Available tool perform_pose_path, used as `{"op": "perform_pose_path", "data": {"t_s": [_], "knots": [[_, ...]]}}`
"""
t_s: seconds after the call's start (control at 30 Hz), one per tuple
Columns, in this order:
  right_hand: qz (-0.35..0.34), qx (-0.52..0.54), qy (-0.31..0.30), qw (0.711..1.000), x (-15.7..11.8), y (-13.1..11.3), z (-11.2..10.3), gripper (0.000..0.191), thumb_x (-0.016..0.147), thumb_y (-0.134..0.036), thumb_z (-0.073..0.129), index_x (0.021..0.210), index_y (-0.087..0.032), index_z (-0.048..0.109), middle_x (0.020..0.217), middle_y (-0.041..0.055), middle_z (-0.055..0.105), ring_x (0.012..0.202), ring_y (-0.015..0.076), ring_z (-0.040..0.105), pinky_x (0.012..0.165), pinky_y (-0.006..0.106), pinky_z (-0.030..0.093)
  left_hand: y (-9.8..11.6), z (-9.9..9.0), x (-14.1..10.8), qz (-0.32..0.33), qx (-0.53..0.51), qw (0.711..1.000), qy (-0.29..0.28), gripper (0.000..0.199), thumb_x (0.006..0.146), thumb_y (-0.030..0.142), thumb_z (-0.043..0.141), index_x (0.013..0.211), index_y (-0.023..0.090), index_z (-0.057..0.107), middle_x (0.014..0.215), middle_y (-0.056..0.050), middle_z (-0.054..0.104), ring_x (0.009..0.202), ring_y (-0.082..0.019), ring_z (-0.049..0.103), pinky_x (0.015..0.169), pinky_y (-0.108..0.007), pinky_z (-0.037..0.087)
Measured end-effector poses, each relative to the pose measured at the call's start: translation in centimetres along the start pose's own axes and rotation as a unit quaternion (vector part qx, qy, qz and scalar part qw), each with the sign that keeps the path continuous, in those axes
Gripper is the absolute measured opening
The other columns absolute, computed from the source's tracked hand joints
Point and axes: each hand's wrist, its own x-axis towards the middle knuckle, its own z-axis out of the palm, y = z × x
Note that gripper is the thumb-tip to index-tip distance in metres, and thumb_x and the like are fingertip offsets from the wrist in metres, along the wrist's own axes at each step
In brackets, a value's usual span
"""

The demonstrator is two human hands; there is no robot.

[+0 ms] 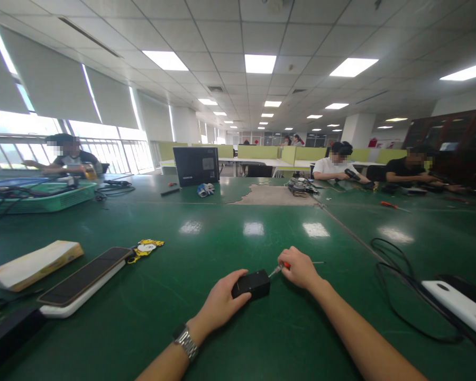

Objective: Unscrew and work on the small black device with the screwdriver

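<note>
A small black rectangular box (254, 284) rests low over the green table, with the fingers and thumb of my left hand (224, 293) wrapped around its left end. A watch with a metal band is on my left wrist. My right hand (298, 267) is closed around a screwdriver (276, 271) with some red-orange showing at the fingers. Its metal shaft points left at the upper right end of the box; whether the tip touches is too small to tell. A thin metal rod (319, 262) shows beyond the right side of that hand, and its other end is hidden.
A phone (85, 275) on a white block, a yellow charm (146, 248) and a paper stack (34, 264) lie left. Black cables (396, 301) and a white device (460, 307) are right. Farther off are a green basket (63, 197), black case (196, 166) and several people.
</note>
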Motion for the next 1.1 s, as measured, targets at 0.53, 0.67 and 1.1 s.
{"op": "perform_pose_path", "data": {"t_s": [0.53,0.67,1.1], "knots": [[-0.102,0.0,0.062,0.993,-1.2,-3.4,0.4,0.016,0.079,-0.017,0.051,0.086,-0.022,0.065,0.089,0.0031,0.064,0.086,0.0191,0.047,0.065,0.027,0.034,-0.1,0.3,0.2,0.022,-0.014,0.999,0.019,0.042,0.076,0.027,0.063,0.117,0.021,0.058,0.114,-0.005,0.063,0.102,-0.023,0.058,0.092,-0.032,0.044],[-0.104,-0.004,0.051,0.993,-1.4,-3.4,0.3,0.018,0.079,-0.017,0.051,0.088,-0.023,0.065,0.09,0.0024,0.064,0.085,0.0187,0.047,0.062,0.027,0.033,0.2,0.1,0.2,0.018,-0.007,1.0,0.013,0.04,0.077,0.03,0.062,0.115,0.019,0.059,0.111,-0.006,0.064,0.1,-0.024,0.058,0.089,-0.031,0.045],[-0.02,-0.057,-0.013,0.998,-3.7,-6.8,-0.8,0.017,0.085,-0.022,0.047,0.092,-0.02,0.062,0.085,0.0066,0.064,0.088,0.0232,0.049,0.062,0.028,0.037,2.0,-0.9,0.6,-0.018,0.152,0.988,-0.032,0.03,0.07,0.031,0.066,0.097,0.023,0.056,0.094,-0.002,0.066,0.084,-0.023,0.061,0.068,-0.027,0.043]]}}
